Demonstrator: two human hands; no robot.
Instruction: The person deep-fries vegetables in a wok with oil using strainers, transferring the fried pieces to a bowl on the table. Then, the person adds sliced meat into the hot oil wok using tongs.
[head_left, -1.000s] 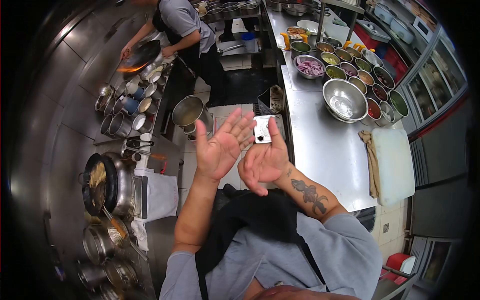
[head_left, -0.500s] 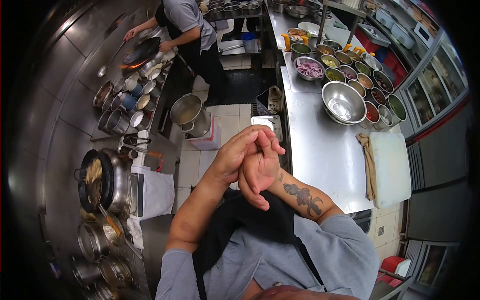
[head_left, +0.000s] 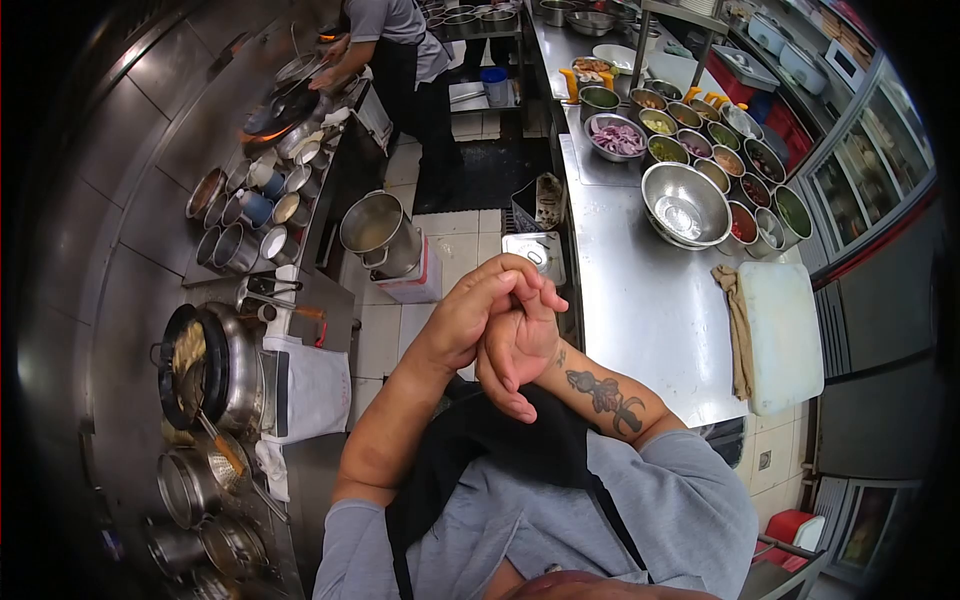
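In front of my chest the two hands are pressed together. My left hand (head_left: 465,315) closes over the upper part of my right hand (head_left: 525,345), its fingers bent across the top. My right hand has its palm turned partly towards me. Some of its fingers hang apart below, while others are covered by the left hand. No tool or food shows in either hand. The tattooed right forearm reaches in from the right, and a black apron (head_left: 500,440) lies under the wrists.
On the left are a wok (head_left: 190,365) with food and a ladle. A large pot (head_left: 380,235) stands ahead. To the right, the steel counter (head_left: 650,320) carries a metal bowl (head_left: 687,205), ingredient containers and a cutting board (head_left: 785,340). A co-worker (head_left: 410,60) stands at the stove.
My hands keep nearly the same clasp. The co-worker has shifted slightly right, drawing in the arm that held a ladle out at the left; both their hands are now near the wok.
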